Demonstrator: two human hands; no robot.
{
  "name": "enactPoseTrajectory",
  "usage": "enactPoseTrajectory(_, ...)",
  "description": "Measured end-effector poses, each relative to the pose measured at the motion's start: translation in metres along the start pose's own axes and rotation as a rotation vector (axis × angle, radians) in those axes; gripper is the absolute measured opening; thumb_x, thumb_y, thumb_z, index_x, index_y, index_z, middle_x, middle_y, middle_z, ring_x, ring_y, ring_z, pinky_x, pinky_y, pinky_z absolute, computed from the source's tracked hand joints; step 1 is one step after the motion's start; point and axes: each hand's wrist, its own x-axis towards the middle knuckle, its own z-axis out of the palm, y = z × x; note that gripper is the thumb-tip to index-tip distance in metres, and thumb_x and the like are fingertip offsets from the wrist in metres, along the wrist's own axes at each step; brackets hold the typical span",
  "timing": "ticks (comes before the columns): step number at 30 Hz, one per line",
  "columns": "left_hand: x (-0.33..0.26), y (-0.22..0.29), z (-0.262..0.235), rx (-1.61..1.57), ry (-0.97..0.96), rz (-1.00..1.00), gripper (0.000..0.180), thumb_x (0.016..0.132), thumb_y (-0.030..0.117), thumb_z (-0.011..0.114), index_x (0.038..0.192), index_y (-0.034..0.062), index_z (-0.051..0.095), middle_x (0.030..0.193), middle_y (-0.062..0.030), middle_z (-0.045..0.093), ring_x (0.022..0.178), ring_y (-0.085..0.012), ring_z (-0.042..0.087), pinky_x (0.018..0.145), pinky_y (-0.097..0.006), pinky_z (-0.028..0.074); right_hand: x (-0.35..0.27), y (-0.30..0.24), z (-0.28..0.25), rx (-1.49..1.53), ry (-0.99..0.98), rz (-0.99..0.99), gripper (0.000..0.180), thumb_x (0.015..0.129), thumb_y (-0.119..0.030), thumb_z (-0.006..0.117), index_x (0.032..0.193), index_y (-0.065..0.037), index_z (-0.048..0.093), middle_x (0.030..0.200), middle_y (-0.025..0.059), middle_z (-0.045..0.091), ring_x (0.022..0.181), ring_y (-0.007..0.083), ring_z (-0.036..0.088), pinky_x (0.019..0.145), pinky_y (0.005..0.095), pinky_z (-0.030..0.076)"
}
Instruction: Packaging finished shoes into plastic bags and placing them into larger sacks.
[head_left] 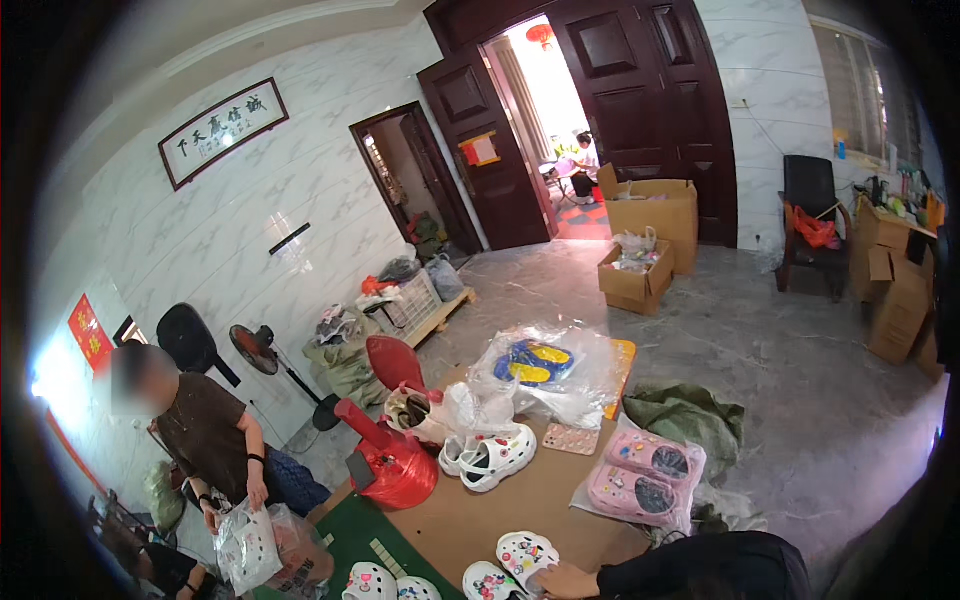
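Observation:
My right hand [568,580], at the end of a black sleeve, comes in at the bottom edge with its fingers closed on the side of a white clog [527,556] dotted with colourful charms. A second charm-covered white clog [490,582] lies just left of it, cut off by the frame. Further left, another pair of white clogs [370,582] with charms sits at the edge of a green mat [362,535]. My left hand is out of sight.
On the brown tabletop [555,495] are pink clogs [645,480] in clear plastic, white clogs [500,458], a red tape dispenser [395,480] and bagged blue-yellow clogs [537,362]. A person [215,440] at left holds a bagged white clog [248,550]. Cardboard boxes [650,215] stand near the doorway.

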Motion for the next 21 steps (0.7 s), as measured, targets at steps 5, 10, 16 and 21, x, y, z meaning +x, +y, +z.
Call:
enactPoseTrajectory(5, 0.0, 0.024, 0.012, 0.1, 0.142, -0.098, 0.037, 0.084, 0.025, 0.044, 0.112, 0.0019, 0.05, 0.086, -0.0228, 0.059, 0.08, -0.0392, 0.055, 0.071, -0.046, 0.042, 0.004, 0.016, 0.015, -0.26, -0.086, -0.223, 0.027, 0.072, -0.021, 0.049, 0.088, -0.001, 0.057, 0.086, 0.0176, 0.059, 0.083, 0.032, 0.055, 0.071, 0.0397, 0.044)
enactPoseTrajectory(10, -0.034, 0.068, -0.002, 0.139, 0.235, -0.069, 0.037, 0.083, 0.021, 0.047, 0.114, 0.0003, 0.048, 0.079, -0.0232, 0.058, 0.073, -0.0387, 0.054, 0.064, -0.047, 0.043, 0.01, 0.034, 0.054, -0.319, -0.185, -0.185, 0.02, 0.074, -0.017, 0.048, 0.084, -0.003, 0.058, 0.077, 0.0174, 0.059, 0.072, 0.0334, 0.057, 0.062, 0.0418, 0.044)
enactPoseTrajectory(16, 0.007, -0.014, 0.018, 0.582, 0.568, 0.185, 0.029, 0.071, 0.027, 0.056, 0.089, 0.0053, 0.064, 0.106, -0.0225, 0.052, 0.101, -0.0344, 0.046, 0.085, -0.049, 0.033, 0.022, 0.022, 0.014, 0.127, -0.299, 0.075, 0.014, 0.073, -0.015, 0.049, 0.078, -0.004, 0.055, 0.072, 0.0191, 0.056, 0.069, 0.0344, 0.057, 0.06, 0.0437, 0.043)
enactPoseTrajectory(21, 0.013, -0.035, 0.002, 0.491, 0.352, 0.279, 0.038, 0.074, 0.026, 0.056, 0.109, 0.011, 0.054, 0.117, -0.0188, 0.048, 0.116, -0.0342, 0.038, 0.091, -0.052, 0.03, 0.048, 0.045, 0.015, 0.385, -0.395, 0.196, 0.014, 0.071, -0.007, 0.05, 0.082, 0.002, 0.048, 0.071, 0.0138, 0.052, 0.069, 0.0176, 0.05, 0.061, 0.0342, 0.042)
